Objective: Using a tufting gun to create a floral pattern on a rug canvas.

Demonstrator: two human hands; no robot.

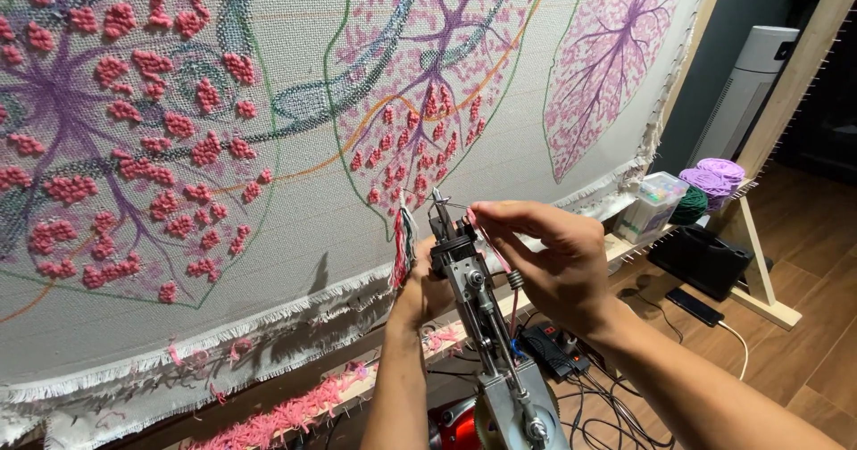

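Observation:
A metal tufting gun (482,325) points up toward a large stretched cloth (295,155) tufted with pink and purple leaf shapes. My left hand (420,294) grips the gun's front from behind, mostly hidden by it. My right hand (544,254) pinches a thin pink yarn strand (486,240) near the gun's needle (440,204). A bundle of mixed-colour yarn ends (404,245) hangs beside the needle.
Purple yarn balls (711,178), a dark green ball (689,204) and a clear plastic box (650,204) sit on the wooden frame's ledge at right. A black case (701,258), a phone (689,306) and cables lie on the wood floor. Pink yarn scraps (268,419) litter the lower rail.

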